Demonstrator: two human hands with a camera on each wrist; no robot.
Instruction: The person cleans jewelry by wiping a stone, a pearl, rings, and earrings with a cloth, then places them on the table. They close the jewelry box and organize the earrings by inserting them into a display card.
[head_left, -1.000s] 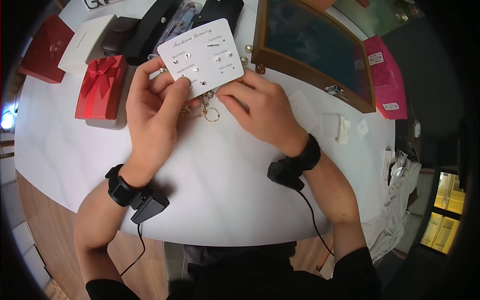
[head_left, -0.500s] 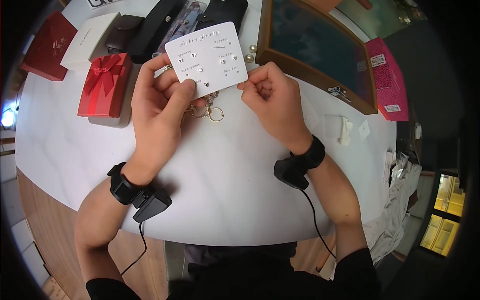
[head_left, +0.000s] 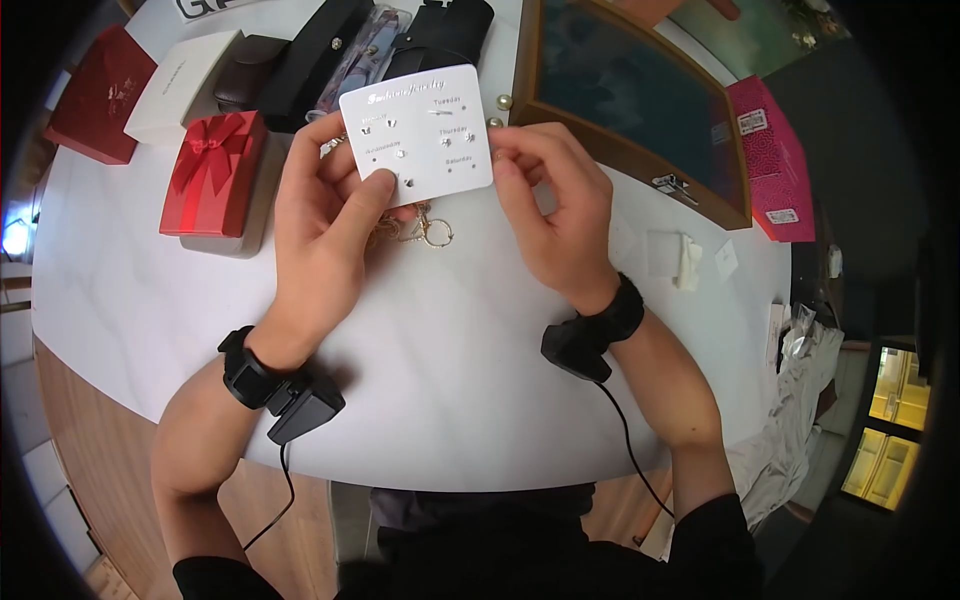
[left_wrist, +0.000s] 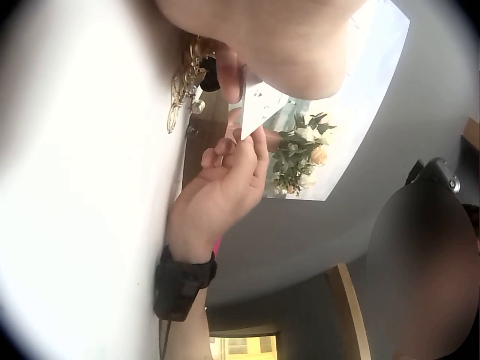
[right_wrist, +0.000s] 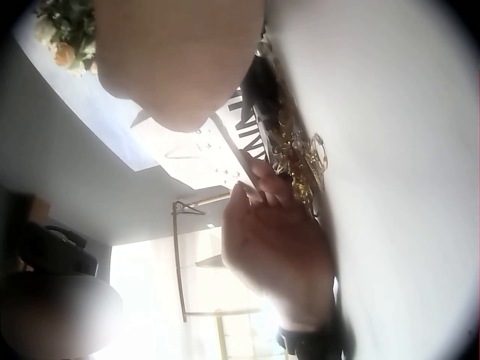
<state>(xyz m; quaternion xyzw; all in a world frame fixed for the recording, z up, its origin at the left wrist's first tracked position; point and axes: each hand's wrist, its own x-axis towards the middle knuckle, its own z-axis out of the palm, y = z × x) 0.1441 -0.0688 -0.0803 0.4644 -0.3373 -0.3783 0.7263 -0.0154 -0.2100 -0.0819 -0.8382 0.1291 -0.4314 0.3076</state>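
Note:
A white earring card (head_left: 428, 160) printed with weekday names carries several small studs and is held tilted above the table. The left hand (head_left: 325, 235) pinches its lower left part, thumb on the front and fingers behind. At the card's right edge is the right hand (head_left: 560, 205), its thumb and index fingertip close together there; whether they grip the edge or a tiny piece cannot be told. Gold jewelry with a hoop (head_left: 437, 233) lies on the table just below the card. In the left wrist view the card (left_wrist: 259, 107) spans between both hands.
A red gift box with a bow (head_left: 212, 175), a white box (head_left: 180, 90) and dark cases (head_left: 315, 60) stand at the back left. Behind the right hand is a glass-topped wooden case (head_left: 630, 110), with a pink package (head_left: 770, 160) beside it. Small clear packaging (head_left: 675, 258) lies at right.
The card has tilted and shifted slightly down. The right hand moved away from the lower edge, its fingers curled, then came to the card's right edge with thumb and index extended.

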